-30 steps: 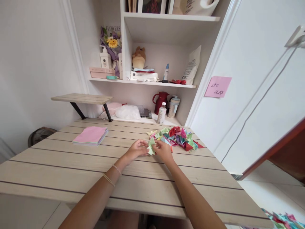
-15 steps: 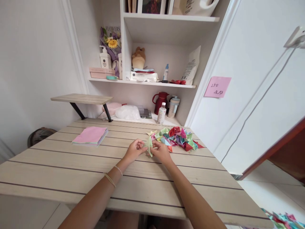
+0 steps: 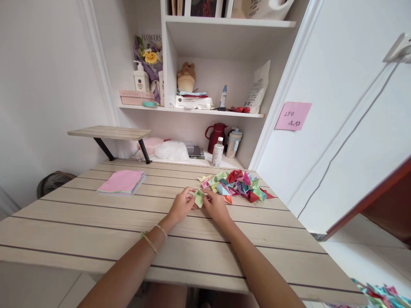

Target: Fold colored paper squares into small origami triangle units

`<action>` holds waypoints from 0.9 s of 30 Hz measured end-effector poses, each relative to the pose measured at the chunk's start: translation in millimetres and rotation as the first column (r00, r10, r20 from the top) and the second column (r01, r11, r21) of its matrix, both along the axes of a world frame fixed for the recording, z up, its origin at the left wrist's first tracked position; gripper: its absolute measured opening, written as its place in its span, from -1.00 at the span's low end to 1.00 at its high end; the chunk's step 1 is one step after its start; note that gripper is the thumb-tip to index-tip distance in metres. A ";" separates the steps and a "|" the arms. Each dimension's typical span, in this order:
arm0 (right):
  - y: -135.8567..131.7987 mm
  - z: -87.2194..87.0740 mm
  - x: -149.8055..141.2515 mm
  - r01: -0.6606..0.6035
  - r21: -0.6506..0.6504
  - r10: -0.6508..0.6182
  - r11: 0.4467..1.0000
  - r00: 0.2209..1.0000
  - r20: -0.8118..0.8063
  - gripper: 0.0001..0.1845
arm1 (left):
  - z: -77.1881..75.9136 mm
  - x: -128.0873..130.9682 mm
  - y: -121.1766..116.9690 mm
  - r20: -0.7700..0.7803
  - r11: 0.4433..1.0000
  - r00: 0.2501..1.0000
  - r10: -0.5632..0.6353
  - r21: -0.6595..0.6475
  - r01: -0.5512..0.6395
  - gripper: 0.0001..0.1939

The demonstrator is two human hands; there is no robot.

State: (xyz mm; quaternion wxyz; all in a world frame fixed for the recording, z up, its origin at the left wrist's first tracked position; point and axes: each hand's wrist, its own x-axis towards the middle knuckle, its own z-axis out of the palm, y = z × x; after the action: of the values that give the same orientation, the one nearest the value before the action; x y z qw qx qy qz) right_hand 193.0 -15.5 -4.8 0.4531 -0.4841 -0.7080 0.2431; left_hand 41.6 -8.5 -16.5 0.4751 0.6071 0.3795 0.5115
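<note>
A small piece of folded light-green paper (image 3: 199, 199) is held between my two hands over the middle of the table. My left hand (image 3: 183, 204) grips its left side with fingers curled. On the other side my right hand (image 3: 217, 205) pinches the right edge between thumb and fingers. Just beyond my right hand lies a heap of folded paper pieces (image 3: 239, 185) in red, green, blue, pink and purple. A stack of square paper sheets (image 3: 123, 182), pink on top, rests at the left.
The slatted wooden table (image 3: 135, 222) carries a small raised shelf (image 3: 111, 132) at back left. Behind stand a plastic bottle (image 3: 217, 153), a red jug (image 3: 218, 136) and a light-blue cup (image 3: 233, 143). More folded paper (image 3: 382, 293) lies low at the right.
The green paper has turned from nearly edge-on to showing a broad, diamond-like face. Both hands have shifted their fingers slightly around it and stay in about the same place.
</note>
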 end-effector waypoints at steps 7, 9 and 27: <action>9.4 6.7 16.2 -0.323 -0.251 0.178 0.913 0.866 -0.466 -0.67 | 8.1 -9.3 9.5 0.186 0.978 0.982 -0.011 -0.201 0.049 -0.68; 9.5 9.9 19.9 -0.379 -0.261 0.216 0.888 0.844 -0.490 -0.65 | 10.4 -11.1 9.0 0.178 0.974 0.983 -0.037 -0.215 0.075 -0.68; 8.1 5.6 14.8 -0.159 -0.087 0.149 0.983 0.982 -0.112 -0.60 | 8.7 -6.4 4.7 0.043 1.000 0.999 0.009 0.001 -0.009 -0.62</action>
State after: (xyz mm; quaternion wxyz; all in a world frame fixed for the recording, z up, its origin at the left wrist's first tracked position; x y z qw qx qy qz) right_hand 207.8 -7.4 0.8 0.4458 -0.4356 -0.7060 0.3363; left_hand 35.2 -3.8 -7.8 0.4805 0.5947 0.3715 0.5267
